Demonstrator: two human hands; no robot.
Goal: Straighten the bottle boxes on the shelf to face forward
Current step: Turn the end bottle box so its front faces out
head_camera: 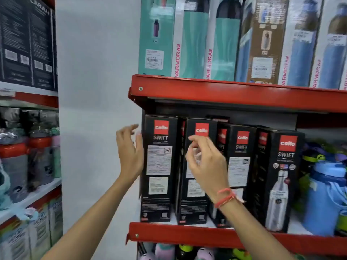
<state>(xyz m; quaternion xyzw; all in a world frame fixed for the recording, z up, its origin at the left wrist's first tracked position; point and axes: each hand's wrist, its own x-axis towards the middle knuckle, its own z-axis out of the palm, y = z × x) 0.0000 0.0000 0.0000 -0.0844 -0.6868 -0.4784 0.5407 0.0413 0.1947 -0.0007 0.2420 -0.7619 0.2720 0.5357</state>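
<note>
Several tall black Cello Swift bottle boxes stand in a row on a red shelf (187,234). The leftmost box (159,166) shows its label side, and so does the second box (197,201). The third box (239,166) is turned slightly, and the fourth box (281,184) shows a steel bottle picture. My left hand (129,152) is open beside the leftmost box's left edge, the thumb near or touching it. My right hand (204,162) hovers in front of the second box with fingers loosely curled, holding nothing.
A red upper shelf (225,92) carries teal and blue Varmora boxes (193,44). Blue and green bottles (326,194) crowd the right end of the Cello shelf. A second rack (28,199) with bottles and dark boxes stands at left, past a white wall gap.
</note>
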